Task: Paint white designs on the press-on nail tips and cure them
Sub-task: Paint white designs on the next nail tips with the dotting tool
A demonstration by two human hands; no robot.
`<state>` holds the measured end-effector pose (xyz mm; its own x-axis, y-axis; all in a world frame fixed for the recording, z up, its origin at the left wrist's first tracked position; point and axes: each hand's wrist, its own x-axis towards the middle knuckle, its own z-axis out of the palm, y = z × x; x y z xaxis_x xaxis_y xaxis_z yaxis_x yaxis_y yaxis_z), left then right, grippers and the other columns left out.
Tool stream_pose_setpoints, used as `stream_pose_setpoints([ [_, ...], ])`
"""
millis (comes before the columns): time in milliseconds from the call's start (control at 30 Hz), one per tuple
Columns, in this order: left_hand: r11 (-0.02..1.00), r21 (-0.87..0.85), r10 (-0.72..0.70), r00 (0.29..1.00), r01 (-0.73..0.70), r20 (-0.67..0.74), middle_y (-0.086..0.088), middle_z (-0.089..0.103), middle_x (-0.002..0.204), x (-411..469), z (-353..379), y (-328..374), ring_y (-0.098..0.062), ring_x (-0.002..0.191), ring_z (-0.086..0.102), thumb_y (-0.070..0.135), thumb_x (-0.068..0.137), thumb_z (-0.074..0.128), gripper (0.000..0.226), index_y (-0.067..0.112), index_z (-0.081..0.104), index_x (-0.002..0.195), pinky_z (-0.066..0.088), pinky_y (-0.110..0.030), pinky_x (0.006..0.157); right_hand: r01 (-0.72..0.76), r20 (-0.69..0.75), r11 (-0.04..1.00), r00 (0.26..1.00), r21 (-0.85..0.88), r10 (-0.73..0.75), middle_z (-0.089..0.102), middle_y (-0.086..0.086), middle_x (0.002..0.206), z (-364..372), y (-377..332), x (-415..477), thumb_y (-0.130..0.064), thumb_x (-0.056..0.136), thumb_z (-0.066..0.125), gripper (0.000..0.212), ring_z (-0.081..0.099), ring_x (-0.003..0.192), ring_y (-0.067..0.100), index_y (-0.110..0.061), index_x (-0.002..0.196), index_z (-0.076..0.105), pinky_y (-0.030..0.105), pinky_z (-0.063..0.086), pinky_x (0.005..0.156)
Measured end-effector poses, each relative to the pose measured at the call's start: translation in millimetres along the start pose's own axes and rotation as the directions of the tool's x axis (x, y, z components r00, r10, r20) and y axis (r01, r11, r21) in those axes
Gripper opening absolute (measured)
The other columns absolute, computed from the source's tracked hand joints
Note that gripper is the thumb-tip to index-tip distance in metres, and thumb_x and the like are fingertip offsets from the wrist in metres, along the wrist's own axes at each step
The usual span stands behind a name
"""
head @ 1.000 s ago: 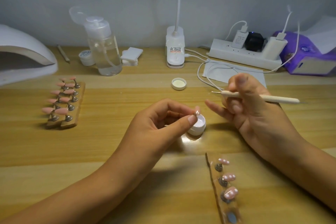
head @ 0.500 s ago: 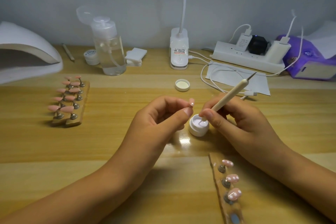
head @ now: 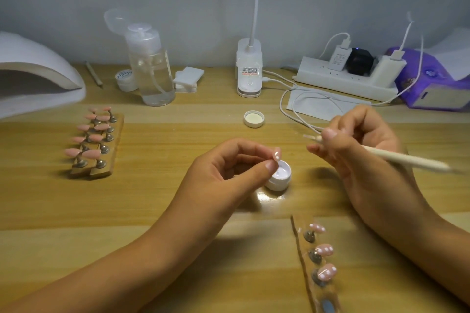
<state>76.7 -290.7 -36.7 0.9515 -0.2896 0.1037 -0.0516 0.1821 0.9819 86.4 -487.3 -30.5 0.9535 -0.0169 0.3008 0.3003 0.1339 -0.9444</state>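
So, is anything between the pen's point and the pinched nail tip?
Nothing visible: only open air separates the cream dotting pen in the right hand from the pink press-on nail tip; the small white gel pot sits lower.

Dim, soft light came from overhead. Glare shone on the table (head: 267, 197) beside the jar (head: 278, 178), soft shadows lay across it, the pen (head: 407, 160) was motion-blurred, and the edges bowed.
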Motion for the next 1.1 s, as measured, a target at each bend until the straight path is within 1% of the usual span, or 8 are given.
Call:
stream_pose_setpoints([
  [100, 0.999, 0.054, -0.004, 0.998, 0.001, 0.063, 0.003, 0.074, 0.085, -0.7, 0.8, -1.2, -0.003, 0.078, 0.067, 0.018, 0.077, 0.073, 0.010, 0.027, 0.075, 0.083, 0.049, -0.012, 0.071, -0.080, 0.001, 0.984, 0.997, 0.158, 0.081, 0.043, -0.004, 0.055, 2.5, -2.5, 0.5, -0.011, 0.081, 0.059, 0.023, 0.048, 0.054, 0.006, -0.020, 0.063, 0.047, 0.030, 0.056, 0.075],
  [200, 0.998, 0.061, -0.004, 0.996, -0.001, 0.087, 0.001, 0.074, 0.085, -0.6, 1.0, -1.8, -0.005, 0.078, 0.068, 0.018, 0.077, 0.073, 0.010, 0.025, 0.075, 0.083, 0.049, -0.012, 0.070, -0.100, 0.057, 0.969, 0.994, 0.225, 0.089, 0.039, -0.002, 0.050, 6.4, -4.0, -1.4, -0.012, 0.081, 0.060, 0.027, 0.043, 0.049, 0.006, -0.021, 0.059, 0.048, 0.033, 0.058, 0.072],
  [267, 0.998, 0.070, -0.004, 0.996, -0.003, 0.094, 0.002, 0.074, 0.084, -0.8, 1.0, -1.8, -0.005, 0.077, 0.068, 0.018, 0.076, 0.073, 0.010, 0.026, 0.075, 0.082, 0.049, -0.012, 0.070, -0.107, 0.111, 0.970, 0.990, 0.218, 0.084, 0.039, -0.003, 0.050, 8.7, -3.8, -2.6, -0.010, 0.078, 0.068, 0.030, 0.040, 0.048, 0.006, -0.022, 0.058, 0.049, 0.035, 0.058, 0.073],
  [400, 0.997, 0.080, -0.006, 0.995, -0.002, 0.097, -0.001, 0.074, 0.084, -1.5, 0.3, -2.6, -0.007, 0.078, 0.068, 0.018, 0.075, 0.074, 0.009, 0.025, 0.074, 0.081, 0.050, -0.014, 0.071, -0.126, 0.159, 0.966, 0.983, 0.225, 0.091, 0.040, -0.002, 0.051, 12.1, -3.5, -4.2, -0.016, 0.075, 0.065, 0.024, 0.039, 0.049, 0.007, -0.021, 0.060, 0.048, 0.030, 0.057, 0.066],
  [733, 0.996, 0.089, -0.011, 0.996, 0.003, 0.094, 0.002, 0.074, 0.081, -1.5, 1.2, -1.0, -0.004, 0.075, 0.065, 0.018, 0.073, 0.074, 0.008, 0.025, 0.074, 0.079, 0.049, -0.013, 0.069, -0.130, 0.184, 0.971, 0.978, 0.200, 0.093, 0.043, -0.002, 0.052, 12.3, -3.7, -4.1, -0.008, 0.073, 0.070, 0.029, 0.045, 0.049, 0.005, -0.021, 0.059, 0.050, 0.026, 0.057, 0.064],
  [867, 0.996, 0.089, -0.013, 0.996, 0.005, 0.088, 0.002, 0.074, 0.081, -1.5, 2.5, -0.1, -0.005, 0.074, 0.063, 0.019, 0.072, 0.074, 0.008, 0.023, 0.075, 0.079, 0.049, -0.013, 0.069, -0.130, 0.196, 0.972, 0.976, 0.194, 0.091, 0.045, -0.003, 0.054, 12.5, -2.4, -3.8, -0.015, 0.075, 0.065, 0.023, 0.045, 0.049, 0.005, -0.020, 0.060, 0.050, 0.026, 0.056, 0.065],
  [1000, 0.998, 0.062, -0.008, 0.996, 0.003, 0.092, 0.003, 0.074, 0.080, -1.1, 3.8, 1.2, -0.004, 0.073, 0.064, 0.017, 0.073, 0.077, 0.006, 0.018, 0.075, 0.079, 0.048, -0.012, 0.068, -0.134, 0.198, 0.971, 0.976, 0.198, 0.094, 0.046, -0.004, 0.054, 11.6, -2.1, -3.7, -0.016, 0.075, 0.065, 0.022, 0.046, 0.050, 0.004, -0.022, 0.060, 0.051, 0.026, 0.056, 0.064],
  [1100, 0.998, 0.066, -0.006, 0.996, 0.001, 0.087, 0.003, 0.074, 0.080, -1.2, 3.7, 1.1, -0.004, 0.073, 0.064, 0.016, 0.074, 0.078, 0.007, 0.020, 0.075, 0.078, 0.048, -0.012, 0.068, -0.135, 0.203, 0.971, 0.975, 0.195, 0.095, 0.046, -0.004, 0.054, 11.3, -1.8, -3.5, -0.015, 0.075, 0.066, 0.022, 0.044, 0.049, 0.005, -0.020, 0.060, 0.050, 0.025, 0.056, 0.064],
])
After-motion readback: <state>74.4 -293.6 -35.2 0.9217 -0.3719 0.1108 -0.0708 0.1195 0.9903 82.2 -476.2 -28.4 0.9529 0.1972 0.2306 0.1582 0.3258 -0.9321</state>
